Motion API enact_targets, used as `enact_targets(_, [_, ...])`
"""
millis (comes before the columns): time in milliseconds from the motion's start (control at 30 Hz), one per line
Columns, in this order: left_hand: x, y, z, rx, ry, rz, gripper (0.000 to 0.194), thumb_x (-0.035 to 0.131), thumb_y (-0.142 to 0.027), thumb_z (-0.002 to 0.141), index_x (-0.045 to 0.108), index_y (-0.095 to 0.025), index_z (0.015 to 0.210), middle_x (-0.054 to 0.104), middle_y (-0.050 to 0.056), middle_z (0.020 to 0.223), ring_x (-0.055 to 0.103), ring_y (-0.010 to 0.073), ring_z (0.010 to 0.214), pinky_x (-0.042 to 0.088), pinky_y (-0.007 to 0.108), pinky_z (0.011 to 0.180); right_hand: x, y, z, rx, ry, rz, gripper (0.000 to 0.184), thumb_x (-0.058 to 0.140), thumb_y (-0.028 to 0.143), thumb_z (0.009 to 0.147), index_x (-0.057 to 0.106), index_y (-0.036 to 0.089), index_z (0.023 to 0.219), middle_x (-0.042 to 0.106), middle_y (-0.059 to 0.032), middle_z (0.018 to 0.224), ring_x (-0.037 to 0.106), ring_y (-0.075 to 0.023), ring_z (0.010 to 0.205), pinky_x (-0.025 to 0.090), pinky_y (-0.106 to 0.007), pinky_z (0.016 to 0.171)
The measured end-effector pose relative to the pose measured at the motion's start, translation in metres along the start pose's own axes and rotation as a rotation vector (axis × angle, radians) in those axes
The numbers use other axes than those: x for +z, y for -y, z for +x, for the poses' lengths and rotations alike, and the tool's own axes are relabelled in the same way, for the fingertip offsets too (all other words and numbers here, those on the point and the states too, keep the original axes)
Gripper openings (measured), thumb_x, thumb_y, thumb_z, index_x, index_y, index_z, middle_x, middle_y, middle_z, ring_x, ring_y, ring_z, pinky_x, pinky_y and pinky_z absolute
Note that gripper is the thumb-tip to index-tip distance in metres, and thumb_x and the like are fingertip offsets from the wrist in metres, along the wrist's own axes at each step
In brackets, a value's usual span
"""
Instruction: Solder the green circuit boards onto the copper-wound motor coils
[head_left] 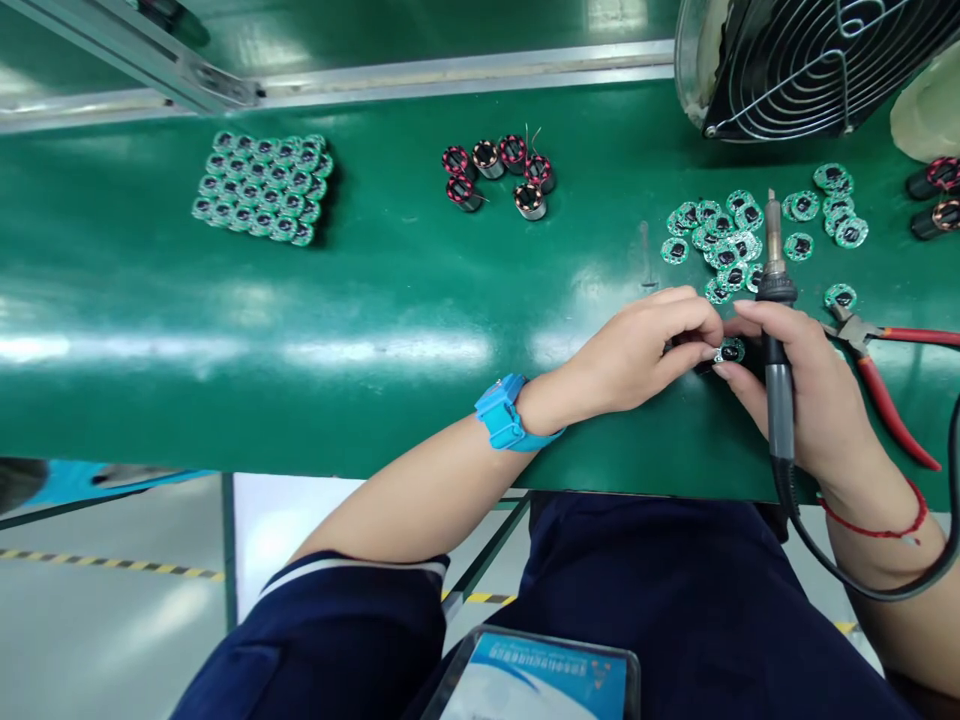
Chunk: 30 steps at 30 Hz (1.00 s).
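My left hand (637, 350) pinches a small dark part with a round green circuit board (730, 350) at its end, and its fingertips partly hide the part. My right hand (806, 385) grips a soldering iron (780, 400) upright like a pen, its tip (773, 235) pointing away from me. The iron's tip is beyond the round board and not touching it. A loose pile of similar round green boards (720, 240) lies just past my hands. A black cable (885, 585) runs from the iron's handle past my right wrist.
Red-handled pliers (889, 385) lie right of my right hand. Farther back are a block of stacked green boards (262, 185), several copper coil parts (499, 170), and a wire-guarded fan (795, 65). The green-topped bench (225, 390) has an aluminium rail behind it.
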<state>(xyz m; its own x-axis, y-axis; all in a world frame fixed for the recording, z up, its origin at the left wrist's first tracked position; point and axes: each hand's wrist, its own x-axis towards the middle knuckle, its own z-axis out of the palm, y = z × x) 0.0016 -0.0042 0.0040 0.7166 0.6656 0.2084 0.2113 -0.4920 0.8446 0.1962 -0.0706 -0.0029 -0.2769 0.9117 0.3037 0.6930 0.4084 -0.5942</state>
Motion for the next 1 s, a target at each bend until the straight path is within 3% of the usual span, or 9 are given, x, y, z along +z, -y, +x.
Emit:
enact_targets(167, [0.004,-0.001,0.001,-0.043,-0.014,-0.061,0.01,0.053,-0.008,0.086,0.059,-0.015,0.083,0.056,0.001,0.082,0.051,0.0094,0.076,0.042,0.022,0.068,-0.002,0.006,0.0,-0.004,-0.075,0.035,0.065,0.068,0.023,0.081,0.039,0.03,0.138,0.064,-0.0042,0.113,0.06,-0.022,0.1,0.052,-0.039,0.085])
enact_targets(300, [0.005,-0.001,0.002,-0.071,-0.009,-0.084,0.008,0.054,-0.008,0.085,0.058,-0.014,0.081,0.055,0.001,0.08,0.05,0.0091,0.075,0.041,0.022,0.067,-0.001,0.019,0.005,-0.022,-0.181,0.003,0.065,0.067,0.016,0.081,0.04,0.033,0.137,0.067,-0.0023,0.103,0.061,-0.021,0.092,0.052,-0.039,0.08])
enact_targets(600, [0.005,0.0,0.003,-0.137,-0.023,-0.181,0.007,0.056,-0.012,0.086,0.058,-0.015,0.08,0.054,0.0,0.079,0.048,0.0072,0.07,0.042,0.022,0.064,0.007,0.017,0.001,0.026,-0.217,-0.058,0.057,0.063,0.013,0.082,0.045,0.032,0.132,0.068,0.0006,0.092,0.061,-0.0186,0.085,0.049,-0.036,0.076])
enact_targets(833, [0.007,0.0,0.004,-0.151,-0.069,-0.203,0.01,0.055,-0.008,0.084,0.055,-0.015,0.076,0.054,-0.001,0.078,0.048,0.0061,0.068,0.041,0.021,0.062,0.006,0.021,-0.003,0.009,-0.17,-0.165,0.055,0.063,0.016,0.081,0.046,0.03,0.131,0.071,0.0001,0.093,0.062,-0.0219,0.085,0.046,-0.04,0.076])
enact_targets(1000, [0.004,0.001,0.003,-0.153,-0.028,-0.14,0.01,0.054,-0.009,0.084,0.055,-0.015,0.078,0.054,0.0,0.078,0.048,0.0064,0.068,0.043,0.022,0.063,0.003,0.023,-0.01,0.053,-0.318,-0.029,0.048,0.057,0.016,0.086,0.051,0.032,0.13,0.073,0.001,0.088,0.068,-0.022,0.087,0.05,-0.044,0.086])
